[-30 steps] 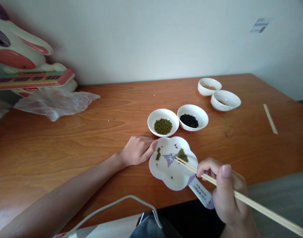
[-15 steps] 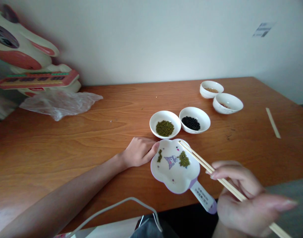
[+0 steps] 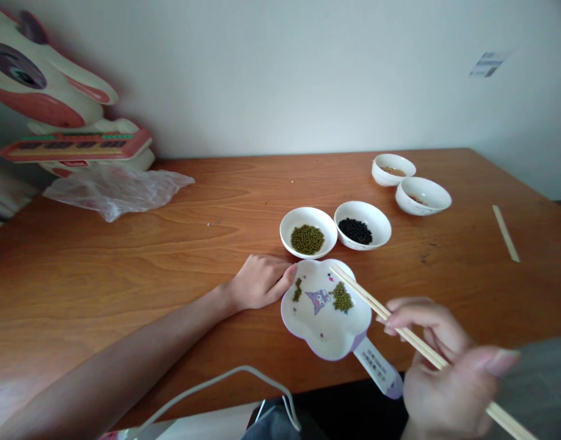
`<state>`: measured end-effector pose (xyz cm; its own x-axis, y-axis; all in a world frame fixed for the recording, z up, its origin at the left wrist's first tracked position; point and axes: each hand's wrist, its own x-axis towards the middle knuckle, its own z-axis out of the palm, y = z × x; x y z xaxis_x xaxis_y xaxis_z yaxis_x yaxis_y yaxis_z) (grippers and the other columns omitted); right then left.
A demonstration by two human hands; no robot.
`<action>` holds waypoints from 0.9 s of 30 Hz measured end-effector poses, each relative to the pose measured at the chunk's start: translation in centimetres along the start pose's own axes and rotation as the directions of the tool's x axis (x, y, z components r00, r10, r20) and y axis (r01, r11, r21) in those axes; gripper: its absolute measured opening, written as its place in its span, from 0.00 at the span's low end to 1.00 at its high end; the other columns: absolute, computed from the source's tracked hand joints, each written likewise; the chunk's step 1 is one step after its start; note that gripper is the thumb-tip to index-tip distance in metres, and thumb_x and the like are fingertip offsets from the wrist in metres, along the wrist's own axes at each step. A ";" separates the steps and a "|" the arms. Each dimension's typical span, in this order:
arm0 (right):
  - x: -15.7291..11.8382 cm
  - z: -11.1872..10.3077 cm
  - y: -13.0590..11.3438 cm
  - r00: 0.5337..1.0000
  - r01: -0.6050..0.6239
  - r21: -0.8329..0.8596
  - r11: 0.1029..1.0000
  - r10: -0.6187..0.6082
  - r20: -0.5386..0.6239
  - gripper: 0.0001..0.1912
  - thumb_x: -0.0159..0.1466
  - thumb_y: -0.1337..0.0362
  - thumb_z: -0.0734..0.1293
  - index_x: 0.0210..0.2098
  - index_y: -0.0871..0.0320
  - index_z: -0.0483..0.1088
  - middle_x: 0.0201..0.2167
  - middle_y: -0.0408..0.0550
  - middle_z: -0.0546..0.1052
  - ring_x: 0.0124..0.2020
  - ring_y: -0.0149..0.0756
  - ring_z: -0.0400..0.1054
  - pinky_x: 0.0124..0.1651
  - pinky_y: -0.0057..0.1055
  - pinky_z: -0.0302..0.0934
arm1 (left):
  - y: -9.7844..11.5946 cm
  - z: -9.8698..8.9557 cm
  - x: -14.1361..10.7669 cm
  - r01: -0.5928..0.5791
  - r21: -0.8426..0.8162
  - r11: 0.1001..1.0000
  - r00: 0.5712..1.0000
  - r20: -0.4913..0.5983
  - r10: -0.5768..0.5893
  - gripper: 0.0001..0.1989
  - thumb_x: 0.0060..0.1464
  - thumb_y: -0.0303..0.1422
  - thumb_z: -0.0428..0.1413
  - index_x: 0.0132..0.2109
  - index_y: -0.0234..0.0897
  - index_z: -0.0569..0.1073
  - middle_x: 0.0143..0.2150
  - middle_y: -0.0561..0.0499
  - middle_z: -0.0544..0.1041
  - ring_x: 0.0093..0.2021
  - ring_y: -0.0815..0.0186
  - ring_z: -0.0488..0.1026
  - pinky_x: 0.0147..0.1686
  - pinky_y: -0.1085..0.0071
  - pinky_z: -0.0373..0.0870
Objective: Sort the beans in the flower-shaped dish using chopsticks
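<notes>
My right hand (image 3: 445, 354) is closed around a pair of wooden chopsticks (image 3: 376, 304), whose tips are close together over the far part of a flower-shaped dish (image 3: 324, 339) with a handle. At the dish's left rim rests my left hand (image 3: 262, 281), fingers curled and thumb on the edge. Inside the white, purple-edged dish lie a pile of green beans (image 3: 341, 297) on the right and a smaller cluster (image 3: 297, 290) at the left. Just beyond it stand a white bowl (image 3: 287, 225) of green beans and a white bowl (image 3: 382, 227) of black beans.
Two more white bowls stand farther back, one (image 3: 378, 175) with tan contents and one (image 3: 439, 201) with reddish bits. A thin pale strip (image 3: 506, 232) lies at the right. A toy keyboard (image 3: 79, 145) and a clear plastic bag (image 3: 115, 192) occupy the left. A white cable (image 3: 216, 382) arches in front.
The chopsticks have drawn closer together, and my right hand has shifted slightly left. My left hand stays at the dish's rim. The whole view has moved a little.
</notes>
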<state>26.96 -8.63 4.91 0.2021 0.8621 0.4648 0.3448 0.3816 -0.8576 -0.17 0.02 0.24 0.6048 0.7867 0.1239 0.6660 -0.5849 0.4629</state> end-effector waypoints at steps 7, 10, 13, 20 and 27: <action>-1.1 -3.1 2.1 0.961 0.054 -0.035 0.998 -0.043 0.272 0.35 0.77 0.47 0.46 0.31 0.55 0.75 0.29 0.48 0.78 0.31 0.38 0.71 0.30 0.34 0.58 | 0.0 0.0 -0.1 -0.003 -0.013 1.000 1.000 0.007 0.003 0.24 0.76 0.39 0.38 0.33 0.37 0.67 0.31 0.50 0.76 0.30 0.67 0.69 0.31 0.70 0.58; -1.2 -2.8 1.7 0.958 0.036 -0.045 0.998 -0.022 0.286 0.34 0.77 0.46 0.47 0.32 0.55 0.75 0.29 0.48 0.78 0.30 0.37 0.71 0.29 0.34 0.57 | -0.1 0.1 -0.1 0.002 -0.009 1.000 1.000 0.002 -0.002 0.24 0.76 0.39 0.38 0.32 0.37 0.67 0.30 0.51 0.76 0.30 0.68 0.69 0.31 0.70 0.57; -1.4 -2.1 1.0 0.966 -0.059 -0.039 0.998 0.067 0.250 0.34 0.76 0.43 0.48 0.32 0.54 0.75 0.30 0.49 0.78 0.31 0.38 0.70 0.30 0.34 0.56 | -0.2 0.3 -0.1 -0.002 -0.007 1.000 1.000 -0.003 0.002 0.24 0.76 0.39 0.38 0.32 0.37 0.66 0.30 0.51 0.75 0.29 0.68 0.69 0.31 0.69 0.57; -1.7 -1.3 1.0 0.936 -0.174 -0.037 0.984 0.177 0.304 0.35 0.75 0.40 0.48 0.32 0.55 0.74 0.29 0.47 0.75 0.27 0.35 0.65 0.29 0.35 0.52 | -0.2 0.2 -0.1 0.002 -0.006 1.000 1.000 0.007 -0.002 0.23 0.76 0.39 0.38 0.33 0.37 0.66 0.30 0.51 0.76 0.30 0.68 0.69 0.31 0.70 0.57; -1.4 -1.4 0.8 0.936 -0.170 -0.068 0.983 0.183 0.301 0.34 0.76 0.42 0.48 0.32 0.55 0.73 0.28 0.46 0.75 0.25 0.33 0.62 0.29 0.35 0.50 | -0.1 0.2 0.0 0.007 -0.012 1.000 1.000 0.005 -0.007 0.23 0.75 0.39 0.38 0.33 0.37 0.66 0.31 0.51 0.76 0.30 0.68 0.69 0.31 0.70 0.56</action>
<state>28.22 -9.97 3.89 -0.0242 0.9769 0.2121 0.3671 0.2060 -0.9071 -0.22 0.05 0.03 0.6027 0.7895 0.1161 0.6648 -0.5772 0.4743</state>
